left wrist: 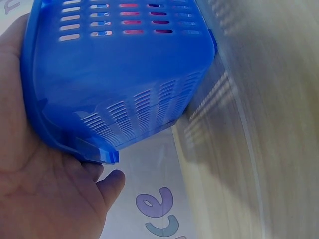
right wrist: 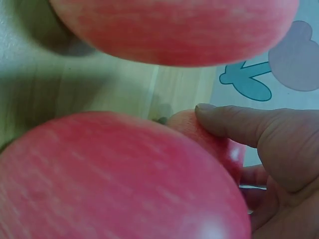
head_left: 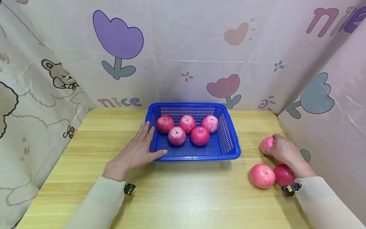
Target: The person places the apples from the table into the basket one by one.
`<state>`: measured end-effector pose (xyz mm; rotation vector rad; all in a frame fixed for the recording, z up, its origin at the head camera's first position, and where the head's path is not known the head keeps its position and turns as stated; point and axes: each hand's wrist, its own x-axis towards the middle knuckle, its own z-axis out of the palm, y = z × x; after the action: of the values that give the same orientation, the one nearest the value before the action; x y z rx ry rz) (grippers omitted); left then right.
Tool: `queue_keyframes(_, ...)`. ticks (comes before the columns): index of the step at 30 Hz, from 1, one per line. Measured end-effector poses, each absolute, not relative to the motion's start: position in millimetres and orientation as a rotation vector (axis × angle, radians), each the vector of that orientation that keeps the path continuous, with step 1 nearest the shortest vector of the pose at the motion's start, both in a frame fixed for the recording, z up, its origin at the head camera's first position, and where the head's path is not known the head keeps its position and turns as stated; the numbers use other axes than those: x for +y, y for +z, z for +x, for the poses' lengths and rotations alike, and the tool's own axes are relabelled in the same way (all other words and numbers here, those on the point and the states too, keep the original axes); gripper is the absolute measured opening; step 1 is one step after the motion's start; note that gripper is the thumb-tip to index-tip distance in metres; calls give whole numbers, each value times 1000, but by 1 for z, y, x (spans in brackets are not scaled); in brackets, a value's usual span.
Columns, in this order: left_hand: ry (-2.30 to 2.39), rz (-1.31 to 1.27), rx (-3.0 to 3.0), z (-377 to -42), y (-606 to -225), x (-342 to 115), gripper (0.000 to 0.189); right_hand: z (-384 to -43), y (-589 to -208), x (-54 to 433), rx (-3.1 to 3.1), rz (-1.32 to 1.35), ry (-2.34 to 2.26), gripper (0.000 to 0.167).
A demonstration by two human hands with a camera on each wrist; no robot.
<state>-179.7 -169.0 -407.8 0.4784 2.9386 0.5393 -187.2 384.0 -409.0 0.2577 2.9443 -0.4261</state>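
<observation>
A blue plastic basket (head_left: 197, 158) holds several red-pink apples (head_left: 199, 136). My left hand (head_left: 132, 156) rests on the basket's left end, its fingers extended along the rim and the thumb over the front corner. The left wrist view shows the palm against the basket's rim (left wrist: 31, 99). On the table's right side, my right hand (head_left: 286, 153) grips an apple (head_left: 267, 145), with thumb and fingers on its sides. In the right wrist view, a nearer apple (right wrist: 114, 174) partly hides this held apple (right wrist: 187, 122).
Two more apples lie nearer me on the right, a pale red one (head_left: 262, 176) and a darker one (head_left: 283, 175) partly behind the right wrist. The wooden table (head_left: 183, 194) meets printed curtains (head_left: 177, 38) at the back and sides.
</observation>
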Motion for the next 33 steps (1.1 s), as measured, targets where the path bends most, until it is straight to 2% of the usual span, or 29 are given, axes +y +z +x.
queue_keyframes(6,543,476,2939,-179,-407,-169,127,-188,-404,382,2971,248,-445,94)
queue_keyframes(18,551,481,2939,-180,-408,-169,126,-188,-388,366,3068,112,-453,91)
queue_keyframes(29,558,495,2950,-179,-408,-169,126,-188,-353,339,3149,2,-503,83)
queue_keyframes(33,562,491,2948,-179,-408,-169,126,-189,-335,323,3169,-34,-516,86)
